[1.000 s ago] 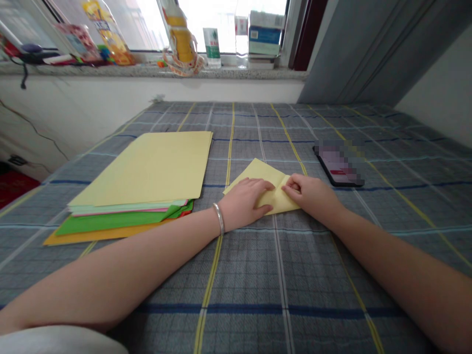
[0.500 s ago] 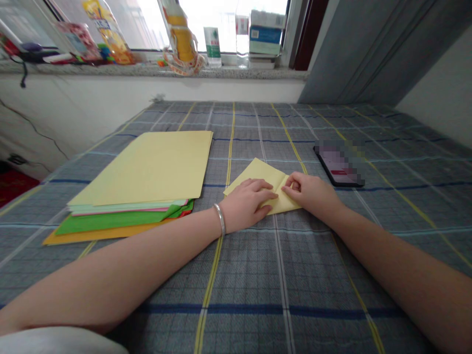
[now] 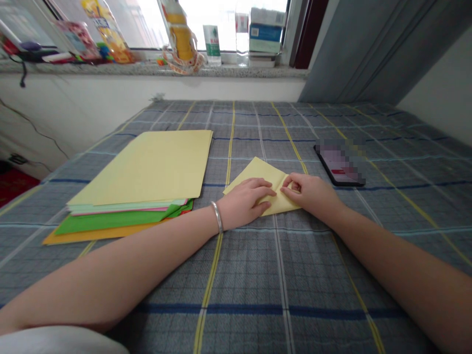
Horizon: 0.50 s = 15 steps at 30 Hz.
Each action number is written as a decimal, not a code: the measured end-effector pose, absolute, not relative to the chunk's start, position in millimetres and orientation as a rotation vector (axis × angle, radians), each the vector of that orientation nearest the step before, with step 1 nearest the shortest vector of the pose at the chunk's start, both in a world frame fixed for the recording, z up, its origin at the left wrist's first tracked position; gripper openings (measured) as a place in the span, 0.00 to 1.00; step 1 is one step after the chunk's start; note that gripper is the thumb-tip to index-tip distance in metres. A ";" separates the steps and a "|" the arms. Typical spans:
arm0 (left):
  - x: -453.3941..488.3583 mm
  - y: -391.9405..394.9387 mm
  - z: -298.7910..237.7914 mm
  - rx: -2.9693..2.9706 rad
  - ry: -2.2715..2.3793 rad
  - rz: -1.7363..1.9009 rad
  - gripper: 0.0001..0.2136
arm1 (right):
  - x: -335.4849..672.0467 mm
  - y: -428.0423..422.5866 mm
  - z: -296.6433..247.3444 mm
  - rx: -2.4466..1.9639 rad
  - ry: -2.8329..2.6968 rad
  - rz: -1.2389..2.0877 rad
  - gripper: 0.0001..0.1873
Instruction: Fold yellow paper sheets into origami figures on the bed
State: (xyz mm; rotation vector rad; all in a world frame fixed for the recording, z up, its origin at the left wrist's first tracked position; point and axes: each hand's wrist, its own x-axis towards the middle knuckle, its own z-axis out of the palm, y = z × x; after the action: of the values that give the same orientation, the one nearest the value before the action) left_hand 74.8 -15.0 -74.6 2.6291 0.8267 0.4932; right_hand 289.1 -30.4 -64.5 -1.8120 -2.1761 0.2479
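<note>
A folded sheet of yellow paper (image 3: 258,170) lies on the checked cloth, with a crease running across its right half. My left hand (image 3: 246,200), a silver bangle at its wrist, rests on the left part of the paper with fingers spread. On the right part, my right hand (image 3: 308,192) is closed, thumb and forefinger pinching the paper near the crease. The fingertips hide the exact spot of the pinch. Left of both hands sits a stack of coloured paper (image 3: 147,167), yellow on top, with pale green, pink, green and orange sheets beneath.
A phone (image 3: 339,164) lies beyond my right hand on the checked cloth (image 3: 243,290). Bottles, boxes and snack bags stand along the windowsill (image 3: 228,73) at the back. A grey curtain (image 3: 350,54) hangs at the right.
My left hand has slid very slightly left on the paper. My right hand's fingertips have shifted a touch left too; the paper looks the same.
</note>
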 end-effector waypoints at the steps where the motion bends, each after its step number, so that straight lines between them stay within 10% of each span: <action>1: 74.8 -15.3 -74.4 2.643 0.822 0.486 0.13 | 288.8 -30.4 -64.5 -1.821 -2.173 0.239 0.10; 15: 75.1 -13.9 -75.0 2.731 0.815 0.442 0.15 | 286.0 -31.0 -67.0 -1.899 -2.137 0.173 0.12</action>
State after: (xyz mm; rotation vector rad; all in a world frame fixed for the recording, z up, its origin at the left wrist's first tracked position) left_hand 75.1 -13.9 -75.0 2.7310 0.8152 0.4415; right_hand 286.0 -31.0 -67.0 -1.8990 -2.1373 0.1725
